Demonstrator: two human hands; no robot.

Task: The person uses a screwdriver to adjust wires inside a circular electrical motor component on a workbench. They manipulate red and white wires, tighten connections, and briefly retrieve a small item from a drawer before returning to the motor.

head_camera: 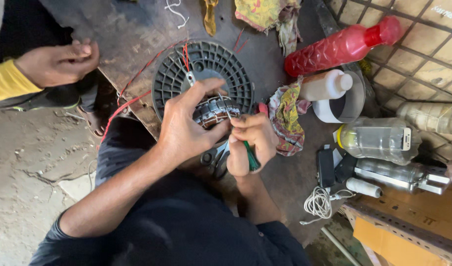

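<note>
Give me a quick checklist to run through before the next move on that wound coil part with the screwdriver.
1. Left hand steadies the coil stator: ok.
2. Right hand has a firm grip on the green-handled screwdriver: ok.
3. Screwdriver tip seated where intended: cannot tell, fingers hide it.
4. Red wires clear of the tool: ok.
5. Scissors out from under the wrists: not ok.
6. Other person's hands clear: ok.

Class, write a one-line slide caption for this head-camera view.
Left hand steadies a wound motor stator while right hand works a green-handled screwdriver into it.
</note>
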